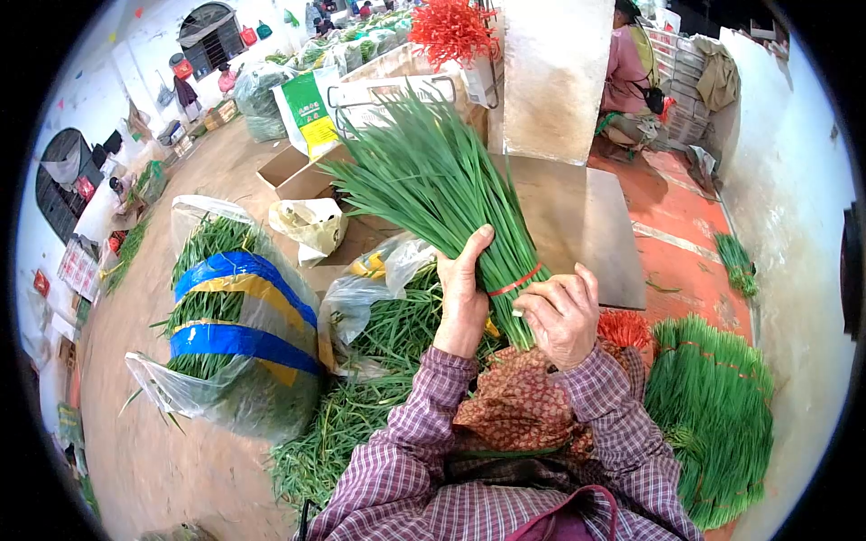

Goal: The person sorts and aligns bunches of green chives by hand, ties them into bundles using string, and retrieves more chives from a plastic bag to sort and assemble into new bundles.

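Observation:
A thick bunch of long green chives [456, 194] slants up and to the left in front of me, its leaf tips spread out and its cut ends near my lap. My left hand [462, 293] is closed around the lower stalks, thumb lying across the front. Around the bunch, just below that thumb, runs a red tie [516, 281]. The curled fingers of my right hand [561, 316] close at the right end of the tie, against the stalks. What exactly its fingertips pinch is partly hidden.
Tied chive bunches [708, 415] are stacked at my right, beside red ties [624, 330]. Loose chives [397, 316] spill from an open bag at my left. Beyond lies a taped plastic bag [244, 316] of greens. More red ties [451, 34] hang ahead; a person [627, 68] sits at the back right.

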Available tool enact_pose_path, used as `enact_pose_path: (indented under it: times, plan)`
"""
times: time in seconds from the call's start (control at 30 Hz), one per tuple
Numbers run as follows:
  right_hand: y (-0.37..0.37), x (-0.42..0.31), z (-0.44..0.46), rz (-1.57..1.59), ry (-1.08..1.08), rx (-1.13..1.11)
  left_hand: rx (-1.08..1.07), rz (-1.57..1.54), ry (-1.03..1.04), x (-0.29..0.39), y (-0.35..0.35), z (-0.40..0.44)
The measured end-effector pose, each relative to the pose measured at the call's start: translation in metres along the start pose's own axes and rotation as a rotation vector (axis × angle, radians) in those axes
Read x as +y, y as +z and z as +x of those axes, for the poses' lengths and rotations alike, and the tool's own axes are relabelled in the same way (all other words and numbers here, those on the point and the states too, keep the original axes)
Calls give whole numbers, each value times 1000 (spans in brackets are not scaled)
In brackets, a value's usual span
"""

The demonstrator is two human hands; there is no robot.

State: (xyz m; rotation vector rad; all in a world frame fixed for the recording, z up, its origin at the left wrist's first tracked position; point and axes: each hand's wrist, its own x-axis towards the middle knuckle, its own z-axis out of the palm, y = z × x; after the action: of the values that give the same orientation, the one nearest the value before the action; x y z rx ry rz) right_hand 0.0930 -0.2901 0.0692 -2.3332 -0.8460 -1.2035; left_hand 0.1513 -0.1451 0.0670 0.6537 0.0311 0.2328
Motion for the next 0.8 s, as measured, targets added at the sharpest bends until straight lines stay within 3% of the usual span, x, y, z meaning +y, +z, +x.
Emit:
enact_pose_path:
  times: [0.27,0.4,0.47,0.53,0.6,0.67,0.8]
  plan:
    - [-8,1,2,23,-102,-27,7,9,-15,0,-5,1]
    - [-25,-13,-9,200,-201,-51,30,23,-12,1,-10,8]
    - [-35,-26,-19,504,-214,-161,11,33,3,3,-17,15]
    - [-62,-37,-22,909,-134,-538,-24,81,46,6,-25,19]
    - [-74,-37,-8,1156,-87,-743,-38,129,80,9,-29,15]
    - [-74,-21,12,888,-38,-636,-101,207,72,11,-30,8]
    - [-53,8,64,808,422,-262,-178,267,-14,8,-34,-6]
